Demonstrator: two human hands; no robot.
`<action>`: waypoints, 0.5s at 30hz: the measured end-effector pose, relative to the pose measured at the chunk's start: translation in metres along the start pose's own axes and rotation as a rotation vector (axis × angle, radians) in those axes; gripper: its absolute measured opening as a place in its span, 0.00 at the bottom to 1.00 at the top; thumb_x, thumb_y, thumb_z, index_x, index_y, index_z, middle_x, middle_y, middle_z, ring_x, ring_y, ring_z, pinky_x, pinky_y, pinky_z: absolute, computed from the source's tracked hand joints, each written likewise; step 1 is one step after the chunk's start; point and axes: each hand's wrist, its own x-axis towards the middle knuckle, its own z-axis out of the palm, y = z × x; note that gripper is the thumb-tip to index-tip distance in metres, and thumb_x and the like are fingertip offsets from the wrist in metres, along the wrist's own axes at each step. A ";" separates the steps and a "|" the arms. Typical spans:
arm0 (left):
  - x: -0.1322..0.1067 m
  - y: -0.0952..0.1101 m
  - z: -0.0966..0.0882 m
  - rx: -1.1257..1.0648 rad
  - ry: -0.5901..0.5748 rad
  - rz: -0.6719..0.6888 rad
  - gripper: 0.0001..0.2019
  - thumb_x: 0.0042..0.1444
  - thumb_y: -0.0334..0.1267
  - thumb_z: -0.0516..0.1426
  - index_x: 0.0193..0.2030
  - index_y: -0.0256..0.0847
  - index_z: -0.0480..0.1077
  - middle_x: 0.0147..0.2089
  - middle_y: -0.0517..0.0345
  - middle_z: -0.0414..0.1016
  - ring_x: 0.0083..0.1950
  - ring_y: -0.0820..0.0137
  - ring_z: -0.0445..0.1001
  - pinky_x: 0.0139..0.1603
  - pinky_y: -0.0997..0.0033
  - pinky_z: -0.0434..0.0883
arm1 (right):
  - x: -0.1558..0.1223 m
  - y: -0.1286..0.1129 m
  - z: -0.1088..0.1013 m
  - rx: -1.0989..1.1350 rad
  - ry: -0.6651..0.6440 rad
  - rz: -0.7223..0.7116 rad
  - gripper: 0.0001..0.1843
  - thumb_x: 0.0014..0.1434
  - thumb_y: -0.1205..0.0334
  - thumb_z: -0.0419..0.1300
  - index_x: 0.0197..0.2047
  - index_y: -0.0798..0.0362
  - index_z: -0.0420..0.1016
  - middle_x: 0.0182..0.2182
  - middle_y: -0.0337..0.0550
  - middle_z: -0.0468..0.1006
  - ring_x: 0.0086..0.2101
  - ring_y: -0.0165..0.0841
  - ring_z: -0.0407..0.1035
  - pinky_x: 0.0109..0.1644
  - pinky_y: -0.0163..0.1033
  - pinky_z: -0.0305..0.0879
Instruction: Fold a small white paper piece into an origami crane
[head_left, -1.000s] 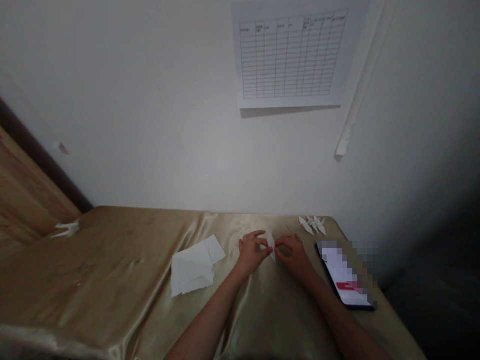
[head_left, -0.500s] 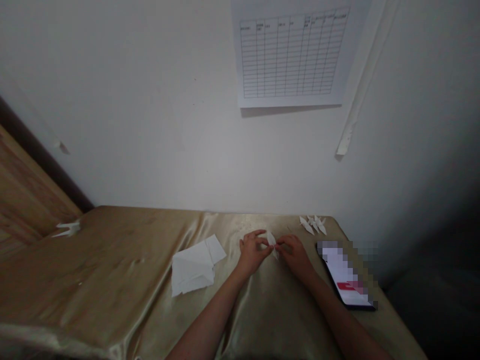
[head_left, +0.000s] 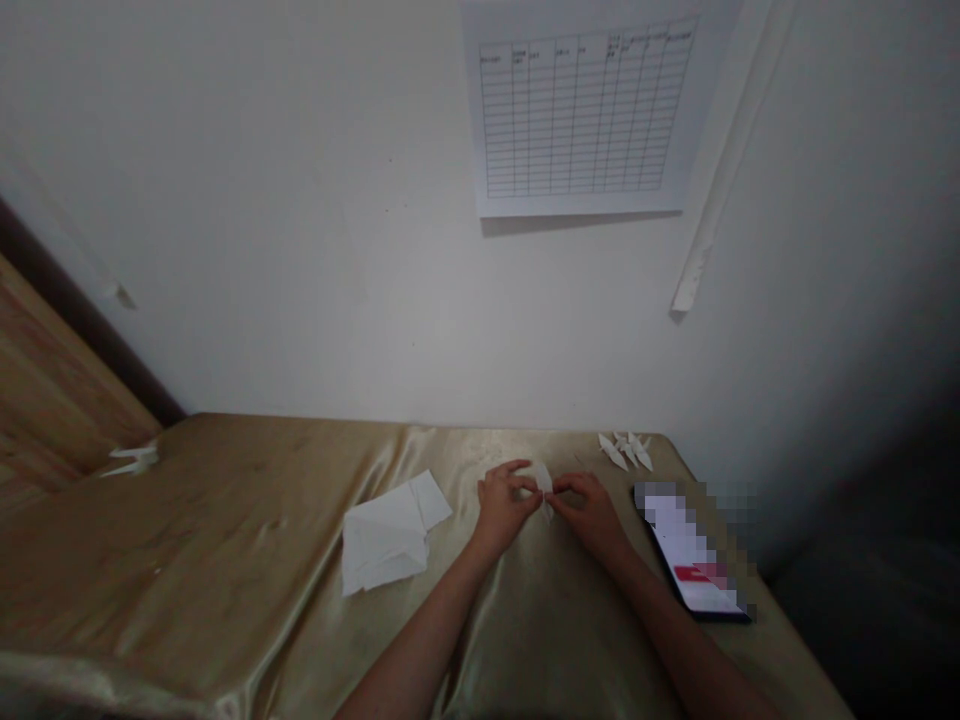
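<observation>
Currently a small white paper piece [head_left: 543,480] is pinched between both hands, just above the table's far half. The left hand [head_left: 507,505] is closed on its left side, fingers curled in, thumb and fingertips meeting on the paper. The right hand [head_left: 589,510] is closed on the right side the same way. The piece is mostly hidden by the fingers; its exact shape cannot be told.

Step judged: a fold is being pressed or creased mid-piece. The next move likely calls for a fine fingertip grip and edges kept aligned, since the paper is thin and small.

Outward: a loose stack of white paper sheets [head_left: 390,540] lies left of the hands, near but not touching. Several finished folded pieces [head_left: 626,450] are grouped at the far right corner. A phone [head_left: 694,560] lies just right of the right forearm, screen lit.

The surface is covered by a glossy gold cloth [head_left: 225,520], wrinkled. A plain white wall is behind, with a printed grid chart [head_left: 581,110] fixed above. A wooden panel [head_left: 52,400] is seen at far left.
</observation>
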 end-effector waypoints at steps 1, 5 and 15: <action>-0.001 0.001 0.000 0.005 0.009 0.009 0.03 0.50 0.33 0.67 0.30 0.46 0.81 0.60 0.57 0.78 0.65 0.55 0.69 0.70 0.38 0.58 | 0.000 0.000 0.000 -0.003 0.004 0.002 0.13 0.55 0.47 0.65 0.32 0.47 0.82 0.37 0.44 0.83 0.45 0.43 0.75 0.61 0.55 0.61; -0.003 0.003 -0.002 0.002 0.023 0.030 0.02 0.52 0.35 0.67 0.30 0.46 0.81 0.59 0.56 0.79 0.64 0.55 0.70 0.70 0.37 0.57 | 0.000 0.000 0.000 -0.014 0.013 0.018 0.14 0.55 0.46 0.65 0.32 0.47 0.81 0.37 0.44 0.83 0.45 0.43 0.74 0.60 0.54 0.62; 0.000 0.000 -0.002 -0.040 0.003 0.063 0.02 0.52 0.39 0.69 0.32 0.47 0.82 0.60 0.56 0.78 0.64 0.57 0.71 0.69 0.48 0.64 | 0.000 0.002 -0.001 0.009 0.069 0.049 0.18 0.54 0.41 0.65 0.31 0.48 0.82 0.37 0.47 0.82 0.44 0.44 0.73 0.56 0.51 0.66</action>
